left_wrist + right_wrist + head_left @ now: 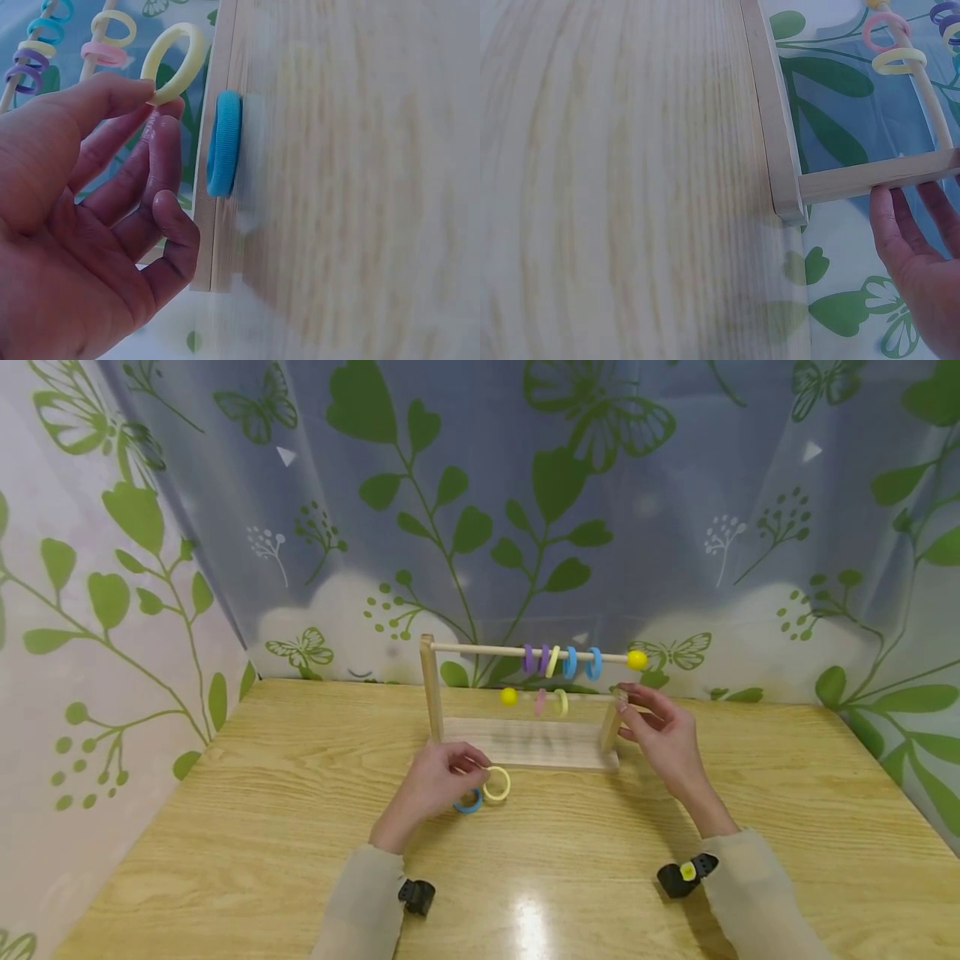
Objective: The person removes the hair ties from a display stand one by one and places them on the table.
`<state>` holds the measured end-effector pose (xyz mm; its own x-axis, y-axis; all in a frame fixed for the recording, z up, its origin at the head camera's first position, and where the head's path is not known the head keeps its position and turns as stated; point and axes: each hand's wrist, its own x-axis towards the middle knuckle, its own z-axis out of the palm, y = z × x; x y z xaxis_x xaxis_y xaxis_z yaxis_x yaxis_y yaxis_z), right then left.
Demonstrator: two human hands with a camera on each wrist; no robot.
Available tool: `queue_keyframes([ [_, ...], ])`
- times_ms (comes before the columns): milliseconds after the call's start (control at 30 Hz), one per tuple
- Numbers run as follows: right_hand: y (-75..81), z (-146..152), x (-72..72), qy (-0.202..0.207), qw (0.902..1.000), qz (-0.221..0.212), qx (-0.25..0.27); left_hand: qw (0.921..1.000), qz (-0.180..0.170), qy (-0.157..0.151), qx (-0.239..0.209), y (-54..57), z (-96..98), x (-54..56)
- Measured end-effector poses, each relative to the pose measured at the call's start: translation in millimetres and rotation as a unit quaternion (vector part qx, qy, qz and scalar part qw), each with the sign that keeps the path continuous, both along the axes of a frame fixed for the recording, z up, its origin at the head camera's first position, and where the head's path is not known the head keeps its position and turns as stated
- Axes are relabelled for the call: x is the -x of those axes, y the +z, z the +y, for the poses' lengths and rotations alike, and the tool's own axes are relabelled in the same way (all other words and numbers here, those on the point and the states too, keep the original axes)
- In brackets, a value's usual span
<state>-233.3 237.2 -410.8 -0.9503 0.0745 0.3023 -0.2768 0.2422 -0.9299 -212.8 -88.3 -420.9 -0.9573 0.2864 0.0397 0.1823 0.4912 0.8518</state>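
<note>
My left hand (442, 777) pinches a pale yellow hair tie (197, 56) between thumb and fingertips, in front of the wooden rack's base (525, 743). A ribbed blue hair tie (229, 142) lies on the table just below that hand. My right hand (663, 739) holds the rack's shorter right post (611, 727) near its top. On the upper rod (480, 650) hang purple, yellow and blue hair ties. The lower rod carries a pink hair tie (540, 702) and a yellow one. Both rods end in a yellow ball.
The rack's taller left post (432, 689) rises behind my left hand. A patterned curtain (465, 527) hangs close behind the wooden table (285, 827), and another printed panel (97, 635) borders it at left.
</note>
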Motion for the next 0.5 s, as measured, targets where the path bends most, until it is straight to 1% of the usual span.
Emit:
queue_keyframes([
  [167,-0.2,0.1,-0.3,0.001,1.0000,0.004,0.002,0.9998,0.003,-0.014,0.017,-3.0,-0.3,0.9],
  [500,0.1,0.4,-0.3,0.004,1.0000,0.007,0.005,0.9989,-0.007,-0.028,0.035,-1.4,1.3,0.9],
])
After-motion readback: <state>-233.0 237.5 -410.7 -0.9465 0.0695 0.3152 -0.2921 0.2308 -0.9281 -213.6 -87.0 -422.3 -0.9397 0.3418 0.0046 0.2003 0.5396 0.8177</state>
